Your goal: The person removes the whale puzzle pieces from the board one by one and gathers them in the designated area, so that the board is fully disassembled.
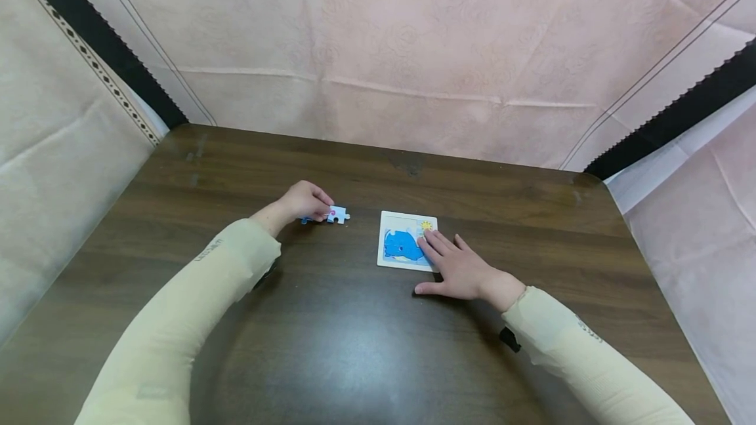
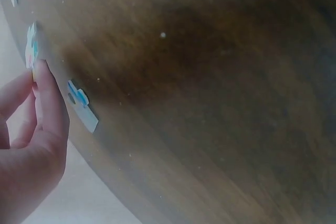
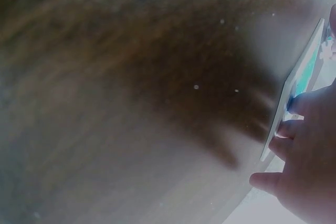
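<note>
My left hand [image 1: 306, 200] pinches a light-blue jigsaw piece [image 1: 338, 215] between thumb and fingertips, close over the table. Another jigsaw piece [image 2: 81, 107] lies flat just beside that hand, and in the head view the hand partly covers it. To the right is a small square puzzle board [image 1: 386, 216] with a white border, showing a blue whale [image 1: 400, 245] and a yellow sun [image 1: 426, 225]. My right hand [image 1: 457, 273] lies spread over the board's right side, fingers on its picture and border. Its thumb reaches out past the lower right corner.
The dark brown wooden table [image 1: 331, 333] has its far edge against a pale patterned cloth [image 1: 378, 38]. Cloth hangs on the left and right sides too, with black trim [image 1: 667, 113] near the table's back corners.
</note>
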`<action>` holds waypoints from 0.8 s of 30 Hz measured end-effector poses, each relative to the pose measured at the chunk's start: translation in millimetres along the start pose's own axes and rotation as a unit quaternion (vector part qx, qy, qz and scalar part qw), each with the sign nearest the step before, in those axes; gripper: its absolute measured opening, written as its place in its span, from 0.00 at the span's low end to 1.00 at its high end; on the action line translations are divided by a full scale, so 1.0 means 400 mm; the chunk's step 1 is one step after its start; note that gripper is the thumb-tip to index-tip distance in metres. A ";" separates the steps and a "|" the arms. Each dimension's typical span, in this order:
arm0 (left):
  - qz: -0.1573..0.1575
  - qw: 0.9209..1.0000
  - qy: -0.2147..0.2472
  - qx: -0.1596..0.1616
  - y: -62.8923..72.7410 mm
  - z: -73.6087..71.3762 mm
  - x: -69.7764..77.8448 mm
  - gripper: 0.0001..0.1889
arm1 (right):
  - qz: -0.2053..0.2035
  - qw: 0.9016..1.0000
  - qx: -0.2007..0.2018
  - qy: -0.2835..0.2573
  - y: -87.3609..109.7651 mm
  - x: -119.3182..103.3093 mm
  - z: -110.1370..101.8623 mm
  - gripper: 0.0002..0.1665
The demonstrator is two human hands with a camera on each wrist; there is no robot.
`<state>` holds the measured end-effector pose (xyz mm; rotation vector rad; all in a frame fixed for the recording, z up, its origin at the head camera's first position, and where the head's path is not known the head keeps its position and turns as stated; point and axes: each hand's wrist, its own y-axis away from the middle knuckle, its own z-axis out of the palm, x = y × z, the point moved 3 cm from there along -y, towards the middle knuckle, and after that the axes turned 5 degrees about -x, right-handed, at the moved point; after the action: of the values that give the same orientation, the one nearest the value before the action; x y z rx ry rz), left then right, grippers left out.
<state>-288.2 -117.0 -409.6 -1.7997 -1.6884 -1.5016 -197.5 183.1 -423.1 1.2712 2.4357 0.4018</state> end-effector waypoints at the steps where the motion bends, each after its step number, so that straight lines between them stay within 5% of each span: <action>1: 0.001 1.000 -0.006 0.005 0.001 0.000 0.000 0.13 | 0.000 1.000 0.000 0.000 0.000 0.000 0.000 0.56; 12: 0.010 0.992 -0.108 0.061 0.011 0.001 0.009 0.12 | -0.001 1.000 0.001 0.003 0.000 -0.001 -0.001 0.57; 24: 0.025 0.990 -0.118 0.067 0.001 0.000 0.002 0.11 | -0.001 1.000 0.001 -0.001 0.003 -0.004 -0.004 0.56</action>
<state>-288.0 -116.5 -408.7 -1.9957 -1.7864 -1.1620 -196.5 182.3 -420.7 1.2682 2.4367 0.3980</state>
